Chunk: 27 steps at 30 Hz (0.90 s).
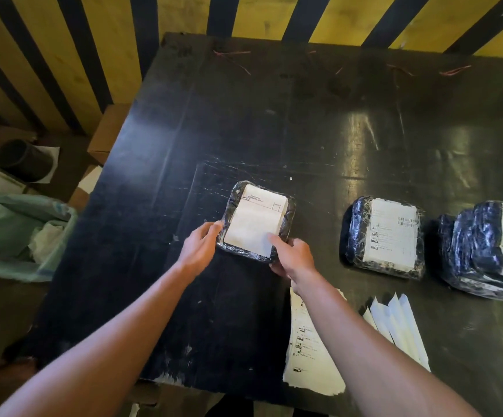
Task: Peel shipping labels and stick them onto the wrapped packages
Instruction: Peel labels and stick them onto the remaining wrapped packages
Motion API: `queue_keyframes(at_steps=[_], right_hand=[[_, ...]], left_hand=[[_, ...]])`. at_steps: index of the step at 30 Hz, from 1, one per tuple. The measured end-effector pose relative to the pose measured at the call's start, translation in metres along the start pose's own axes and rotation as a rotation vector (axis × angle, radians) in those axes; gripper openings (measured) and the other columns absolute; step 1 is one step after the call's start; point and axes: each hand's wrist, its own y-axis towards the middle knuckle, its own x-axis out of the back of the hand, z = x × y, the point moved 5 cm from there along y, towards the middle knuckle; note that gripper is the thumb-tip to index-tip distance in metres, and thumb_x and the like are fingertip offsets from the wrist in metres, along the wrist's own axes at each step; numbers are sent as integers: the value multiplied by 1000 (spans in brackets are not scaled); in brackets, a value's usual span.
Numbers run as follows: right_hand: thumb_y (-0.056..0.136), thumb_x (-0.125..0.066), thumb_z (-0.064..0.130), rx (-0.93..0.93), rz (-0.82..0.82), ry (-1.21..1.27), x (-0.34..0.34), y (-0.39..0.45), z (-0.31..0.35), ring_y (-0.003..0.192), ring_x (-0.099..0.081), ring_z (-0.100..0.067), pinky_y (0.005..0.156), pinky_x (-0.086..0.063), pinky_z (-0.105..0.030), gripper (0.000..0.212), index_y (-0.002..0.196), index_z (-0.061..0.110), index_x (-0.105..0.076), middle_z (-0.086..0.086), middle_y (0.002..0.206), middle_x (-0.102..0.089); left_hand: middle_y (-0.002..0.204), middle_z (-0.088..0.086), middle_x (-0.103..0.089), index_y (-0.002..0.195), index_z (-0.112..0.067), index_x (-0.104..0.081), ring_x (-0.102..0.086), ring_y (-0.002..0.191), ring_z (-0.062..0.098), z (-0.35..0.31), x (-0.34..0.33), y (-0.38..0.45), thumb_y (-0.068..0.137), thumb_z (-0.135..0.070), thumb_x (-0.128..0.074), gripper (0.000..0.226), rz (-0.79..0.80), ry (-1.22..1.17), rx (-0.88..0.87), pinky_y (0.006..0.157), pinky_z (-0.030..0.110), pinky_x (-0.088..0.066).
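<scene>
- The left hand (200,246) holds the near-left edge of a plastic-wrapped package (256,221), fingers curled round its side.
- The right hand (292,254) holds the same package at its near-right corner: the thumb lies on top, pressing the near corner of the label (256,227), while the other fingers tuck under the package's edge.
- The package sits between the two hands on the black table (244,124), tilted a little, its far end pointing away from the person. The white label covers most of its top face, with print along the far end and a blank lower part.
- To the right of the right hand lies a second wrapped package (384,236), label up, apart from the first.
- Further right, at the frame's edge, stand more wrapped packages (485,251), stacked or leaning together; how many cannot be told.
- Under and behind the right forearm lies a sheet of printed labels (310,356), reaching the near table edge.
- Just right of that sheet is a fan of white backing strips (400,326).
- Left of the left hand, off the table, a bin lined with a green bag (18,236) holds crumpled paper.
- Beyond the bin a dark round container (23,159) stands on the floor, with a cardboard box (108,133) against the table's side.
- Beyond both hands, a yellow wall with dark stripes (93,40) backs the table.
</scene>
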Motion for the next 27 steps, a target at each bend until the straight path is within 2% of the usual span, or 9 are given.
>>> queue_keyframes(at_steps=[3,7,10,12,14,16,18,22,27], right_hand=[[81,-86,47,-24,1,63,-5,7,2,92,-75,-23,63,-62,-28,52,112,8,-69,-9,110,-77],[82,-85,48,-51,46,110,-7,3,14,78,-70,-20,52,-54,-23,51,110,7,-71,-8,100,-77],[83,-84,49,-105,76,169,-6,-8,29,64,-61,-17,49,-50,-25,47,102,9,-68,-7,81,-68],[84,-83,48,-132,104,186,-6,-12,40,57,-57,-17,49,-47,-27,44,96,9,-67,-8,75,-66],[85,-82,47,-138,114,175,-5,-14,49,55,-55,-17,48,-45,-27,41,93,10,-67,-8,71,-64],[86,-81,46,-135,117,191,-4,-14,57,53,-53,-16,47,-44,-26,39,92,10,-67,-7,69,-63],[85,-81,46,-144,131,233,-2,-12,69,50,-51,-13,47,-42,-24,37,94,12,-68,-6,71,-63],[82,-81,45,-132,143,237,0,-10,103,48,-48,-11,48,-39,-21,34,97,16,-69,-3,74,-63],[80,-86,45,51,71,80,21,-9,151,59,-57,-13,47,-45,-21,43,102,11,-71,-6,83,-72]], left_hand=[[121,1,-74,125,-29,-69,-75,103,24,15,-10,-10,111,-49,-37,39,-2,-309,43,95,42,-56],[127,8,-71,129,-19,-65,-71,108,21,33,-17,-13,114,-32,-34,37,-79,-351,51,104,47,-52],[137,2,-61,131,-21,-64,-64,119,22,29,-17,-17,107,-17,-44,31,-105,37,-152,107,43,-49],[149,2,-52,144,-21,-58,-53,134,26,19,-23,-26,99,-20,-54,45,-137,518,-410,109,43,-47],[166,11,-37,158,-28,-44,-35,153,35,16,-34,-32,95,-32,-59,65,-115,810,-567,118,48,-39],[177,7,-11,167,-35,-21,-4,164,30,18,-48,-32,98,-39,-54,77,6,918,-588,131,48,-21],[177,-2,6,168,-37,-3,15,163,22,21,-56,-30,101,-43,-49,82,79,971,-549,133,46,-10],[177,-6,7,168,-39,-1,14,163,19,16,-52,-26,102,-44,-50,83,93,998,-510,134,44,-9],[178,-7,-1,167,-41,-9,6,164,19,9,-50,-26,102,-48,-50,77,102,997,-474,133,46,-13]])
